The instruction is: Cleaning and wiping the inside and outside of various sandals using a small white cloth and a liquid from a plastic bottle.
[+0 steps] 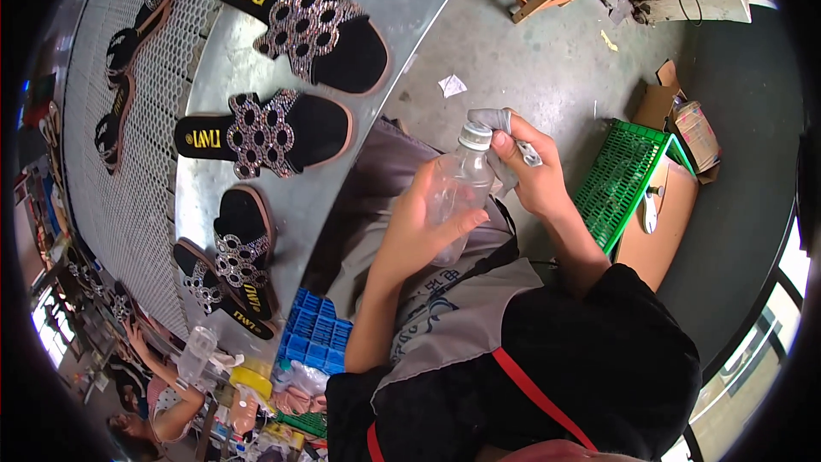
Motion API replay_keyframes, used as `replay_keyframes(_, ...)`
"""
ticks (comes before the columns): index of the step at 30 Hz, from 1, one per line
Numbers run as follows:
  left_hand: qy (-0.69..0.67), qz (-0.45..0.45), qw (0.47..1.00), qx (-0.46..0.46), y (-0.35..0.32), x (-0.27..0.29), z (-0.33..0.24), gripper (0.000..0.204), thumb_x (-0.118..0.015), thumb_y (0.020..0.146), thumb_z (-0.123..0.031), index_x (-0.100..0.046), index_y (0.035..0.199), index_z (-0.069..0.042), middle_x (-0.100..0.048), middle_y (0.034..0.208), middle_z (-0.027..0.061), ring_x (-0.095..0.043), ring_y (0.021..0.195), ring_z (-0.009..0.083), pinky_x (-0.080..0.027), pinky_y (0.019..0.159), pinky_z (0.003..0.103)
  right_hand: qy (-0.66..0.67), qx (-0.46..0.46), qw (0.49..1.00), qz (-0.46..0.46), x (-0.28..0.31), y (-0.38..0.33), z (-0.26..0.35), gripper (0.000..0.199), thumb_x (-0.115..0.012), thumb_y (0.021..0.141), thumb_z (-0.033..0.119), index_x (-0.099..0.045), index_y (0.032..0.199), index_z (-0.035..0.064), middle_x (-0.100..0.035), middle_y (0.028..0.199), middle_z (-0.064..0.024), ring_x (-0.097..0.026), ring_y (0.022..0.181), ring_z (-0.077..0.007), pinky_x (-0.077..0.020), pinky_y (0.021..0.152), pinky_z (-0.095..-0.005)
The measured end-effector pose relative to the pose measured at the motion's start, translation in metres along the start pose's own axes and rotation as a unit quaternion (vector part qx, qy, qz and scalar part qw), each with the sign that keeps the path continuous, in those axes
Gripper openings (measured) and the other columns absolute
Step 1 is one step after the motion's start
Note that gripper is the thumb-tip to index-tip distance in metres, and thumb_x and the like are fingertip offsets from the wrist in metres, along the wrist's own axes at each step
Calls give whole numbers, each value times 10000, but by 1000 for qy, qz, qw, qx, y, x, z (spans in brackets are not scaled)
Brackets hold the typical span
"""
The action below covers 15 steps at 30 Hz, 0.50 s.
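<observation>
4 sandals (pixel 265 133), 1 bottle (pixel 457 192), 1 crate (pixel 620 175)

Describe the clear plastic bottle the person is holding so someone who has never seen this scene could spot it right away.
Start at the curved metal table carrying black jewelled sandals, then look right to the seated person's lap. There the left hand grips the clear plastic bottle while the right hand presses a grey cloth beside its cap. It is the only see-through thing between the hands, topped with a pale screw cap.
</observation>
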<state>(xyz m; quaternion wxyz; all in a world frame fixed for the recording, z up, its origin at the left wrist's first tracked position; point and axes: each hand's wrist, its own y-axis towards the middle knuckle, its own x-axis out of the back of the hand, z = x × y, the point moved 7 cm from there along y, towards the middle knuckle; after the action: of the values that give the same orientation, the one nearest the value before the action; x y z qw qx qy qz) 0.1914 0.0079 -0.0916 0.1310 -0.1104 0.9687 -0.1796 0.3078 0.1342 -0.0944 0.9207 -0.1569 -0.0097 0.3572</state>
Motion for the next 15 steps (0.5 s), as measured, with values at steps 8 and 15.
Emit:
replay_keyframes(8,-200,46,962,179,-11,-12,17,488,-710,1001,-268,-499,1364,-19,-653,1031,89,-688,832,171,-559,703,312,37,-108,993,15,7,-8,-29,242,-595,1073,135,-698,1250,4,-665,1063,-1,-563,994,-101,-458,935,-280)
replay_keyframes(15,-177,76,957,217,11,-17,7,530,-689,1007,-339,-490,1372,-11,-657,996,112,-709,731,209,-574,642,339,45,-87,995,6,20,11,-11,265,-586,1084,192,-706,1263,38,-655,1026,-1,-557,965,-111,-456,933,-281)
